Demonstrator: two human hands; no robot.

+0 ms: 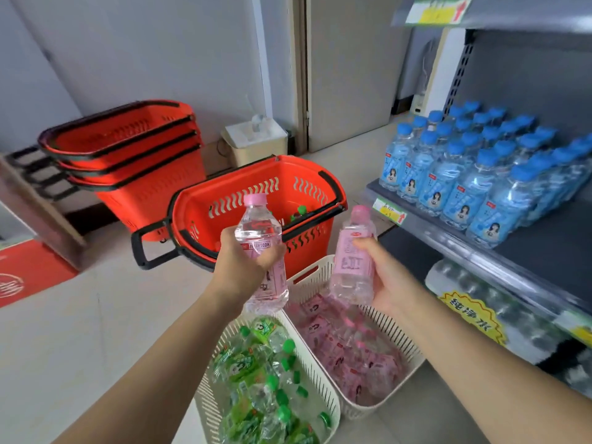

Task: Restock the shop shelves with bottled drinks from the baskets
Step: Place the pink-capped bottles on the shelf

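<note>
Two cream baskets lie nearest, at six o'clock in the view: the green-bottle basket (205,402) on the left, the pink-bottle basket (320,271) touching it on the right, both well filled with bottles lying on their sides.

Just above them each hand grips one drink. The left hand (246,267) is clamped round the waist of the left bottle (260,230), whose pink cap points to about twelve o'clock. The right hand (386,277) is wrapped round the lower half of the right bottle (352,261), with the thumb across the label; its long axis is close to upright, the cap leaning a little toward one o'clock.

Beyond the hands, at twelve o'clock, stands the red basket (224,200), with a few green caps visible inside; the stacked red baskets (128,145) sit farther off at ten o'clock.

The shelf (551,248) lies to the right, at two to three o'clock from the right hand; bare dark deck shows in front of the blue-capped bottles (480,174). The right hand is plainly the nearer one, so its bottle will probably go first; being nearly upright already, it should need little turning before it is set down.
</note>
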